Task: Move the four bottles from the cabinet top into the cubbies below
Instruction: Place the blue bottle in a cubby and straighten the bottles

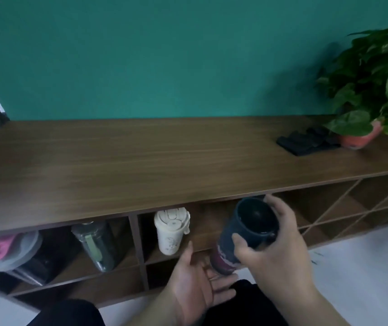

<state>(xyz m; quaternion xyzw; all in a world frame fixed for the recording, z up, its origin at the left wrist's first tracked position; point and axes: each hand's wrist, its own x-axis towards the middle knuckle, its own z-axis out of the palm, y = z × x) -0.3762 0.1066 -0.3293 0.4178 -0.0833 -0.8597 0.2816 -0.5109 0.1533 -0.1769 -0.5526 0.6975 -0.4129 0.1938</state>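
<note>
The right hand [266,234] is wrapped around the dark lid end of a dark blue bottle [242,234], thumb on the near side and fingers curled over the far rim. This bottle is tilted, its maroon-banded lower end pointing down toward the person, and it hangs in the air just in front of the cabinet [141,161], below the front edge of the cabinet top. The left hand [197,283] lies open, palm up and fingers spread, just under the bottle's lower end; whether it touches the bottle cannot be told.

Inside the cabinet, a cream bottle [171,229] stands upright in the upper cubby directly behind the left hand. In the cubby to the left of that one, a clear bottle with a dark grey top [96,245] leans slightly, and further left in the same cubby sits a bottle with a grey lid and pink spout [11,252], tipped toward the camera.

On the cabinet top, at its far right end, a potted plant [372,90] stands with a black object [306,142] lying just beside its pot. The picture is somewhat blurred.
</note>
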